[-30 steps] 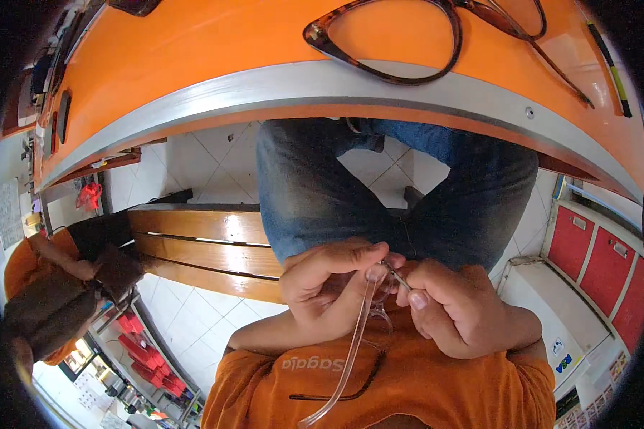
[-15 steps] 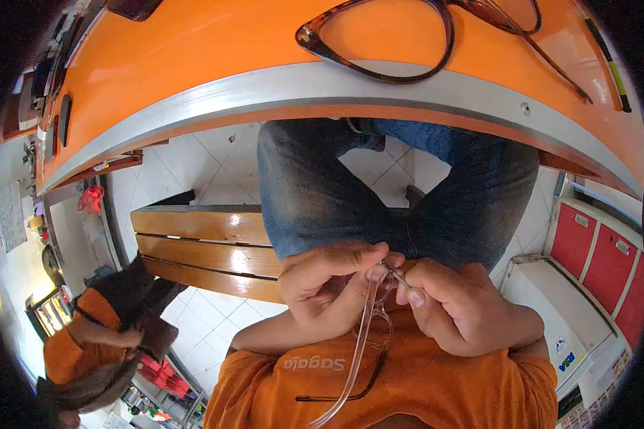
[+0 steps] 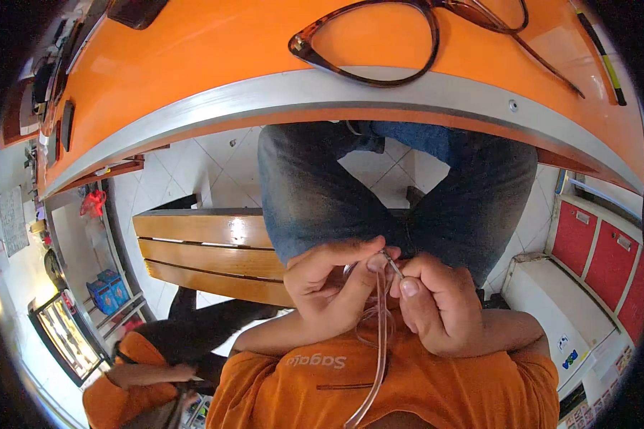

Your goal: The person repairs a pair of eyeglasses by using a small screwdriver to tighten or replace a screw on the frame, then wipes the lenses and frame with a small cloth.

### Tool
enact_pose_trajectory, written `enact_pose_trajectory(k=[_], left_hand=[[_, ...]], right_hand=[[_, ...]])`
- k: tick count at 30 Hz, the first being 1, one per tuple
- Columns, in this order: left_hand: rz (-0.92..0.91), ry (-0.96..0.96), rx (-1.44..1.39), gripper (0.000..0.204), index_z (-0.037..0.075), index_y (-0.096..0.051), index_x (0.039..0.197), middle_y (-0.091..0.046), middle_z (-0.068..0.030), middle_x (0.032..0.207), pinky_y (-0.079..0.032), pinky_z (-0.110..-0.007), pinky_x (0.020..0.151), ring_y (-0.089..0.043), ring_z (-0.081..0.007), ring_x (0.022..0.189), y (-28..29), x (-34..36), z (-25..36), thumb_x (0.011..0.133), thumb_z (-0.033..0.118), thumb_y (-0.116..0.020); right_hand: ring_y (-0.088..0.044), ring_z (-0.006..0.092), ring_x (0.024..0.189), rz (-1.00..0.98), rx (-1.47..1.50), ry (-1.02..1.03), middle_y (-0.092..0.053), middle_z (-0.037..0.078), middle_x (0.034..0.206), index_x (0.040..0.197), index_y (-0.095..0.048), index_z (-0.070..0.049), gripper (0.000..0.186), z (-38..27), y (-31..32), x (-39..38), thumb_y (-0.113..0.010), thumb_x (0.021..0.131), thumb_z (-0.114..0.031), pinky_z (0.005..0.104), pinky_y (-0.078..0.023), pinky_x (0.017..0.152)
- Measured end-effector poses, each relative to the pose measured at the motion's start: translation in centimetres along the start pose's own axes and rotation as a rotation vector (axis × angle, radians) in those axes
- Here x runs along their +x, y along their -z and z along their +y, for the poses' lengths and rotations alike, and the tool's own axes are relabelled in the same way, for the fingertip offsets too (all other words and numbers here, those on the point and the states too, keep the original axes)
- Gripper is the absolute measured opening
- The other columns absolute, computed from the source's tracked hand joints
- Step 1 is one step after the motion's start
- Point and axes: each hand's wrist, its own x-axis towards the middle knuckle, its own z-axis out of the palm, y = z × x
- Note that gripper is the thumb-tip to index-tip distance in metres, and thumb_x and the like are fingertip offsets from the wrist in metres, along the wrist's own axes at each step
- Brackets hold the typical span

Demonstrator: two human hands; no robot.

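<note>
Near my lap, my left hand (image 3: 329, 289) grips clear eyeglasses, whose long clear arm (image 3: 379, 357) hangs down over my orange shirt. My right hand (image 3: 440, 304) pinches a slim metal tool (image 3: 397, 270), its far end at the frame's hinge by my left thumb. The frame's front is partly hidden by my fingers; a dark arm (image 3: 347, 386) shows below it. Tortoiseshell eyeglasses (image 3: 434, 36) lie on the orange table (image 3: 193, 57) above my legs.
A wooden slatted bench (image 3: 200, 229) is to my left. A person in orange (image 3: 111, 397) is at the lower left, near a blue box (image 3: 107, 293). Red drawers (image 3: 597, 264) and a white appliance (image 3: 558, 300) stand at right. A black-and-yellow pen (image 3: 608, 64) lies on the table.
Both hands have shifted slightly upward with the eyeglasses and tool, still gripping them. The other person has moved down and to the right, uncovering the blue box.
</note>
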Motion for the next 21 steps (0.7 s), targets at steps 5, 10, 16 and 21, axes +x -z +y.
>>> enact_pose_trajectory(k=[5, 10, 16, 21], left_hand=[[-0.031, -0.017, 0.029, 0.014, -0.006, -0.065, 0.103, -0.07, -0.021, 0.091, -0.059, -0.032, 0.074, -0.072, -0.0234, 0.081, -0.6, 0.2, 0.3, 0.089, -0.006, -0.061], [0.17, 0.002, -0.183, 0.015, -0.005, -0.059, 0.106, -0.069, -0.0237, 0.087, -0.061, -0.034, 0.071, -0.071, -0.0231, 0.077, 0.8, -0.7, 0.9, 0.091, -0.004, -0.06], [-0.025, 0.052, -0.391, 0.016, -0.004, -0.056, 0.106, -0.066, -0.0231, 0.096, -0.062, -0.034, 0.071, -0.07, -0.0227, 0.083, -0.1, 0.3, 1.3, 0.091, -0.006, -0.058], [-0.071, -0.003, -0.418, 0.014, -0.004, -0.054, 0.105, -0.064, -0.0219, 0.098, -0.063, -0.033, 0.068, -0.07, -0.023, 0.082, 0.3, 0.5, 1.0, 0.091, -0.007, -0.056]], right_hand=[[-0.04, 0.0057, 0.038, 0.283, 0.077, 0.084, -0.041, -0.002, 0.049, 0.09, -0.048, -0.005, 0.021, 2.3, -1.1, -1.6, -0.039, 0.103, -0.019, 0.0235, -0.032, 0.036], [-0.042, 0.0109, 0.042, 0.45, 0.384, -0.184, -0.046, 0.001, 0.056, 0.096, -0.049, -0.005, 0.018, 2.3, 2.2, -3.0, -0.042, 0.102, -0.02, 0.0263, -0.04, 0.044], [-0.057, 0.0223, 0.058, 0.085, -0.432, 0.209, -0.05, 0.008, 0.066, 0.098, -0.054, -0.003, 0.007, -1.3, 3.4, 1.5, -0.054, 0.092, -0.008, 0.037, -0.046, 0.051], [-0.058, 0.0292, 0.069, -0.115, -0.611, 0.186, -0.054, 0.009, 0.075, 0.109, -0.06, -0.004, 0.031, -3.1, 3.5, 1.8, -0.063, 0.079, -0.003, 0.0404, -0.049, 0.06]])
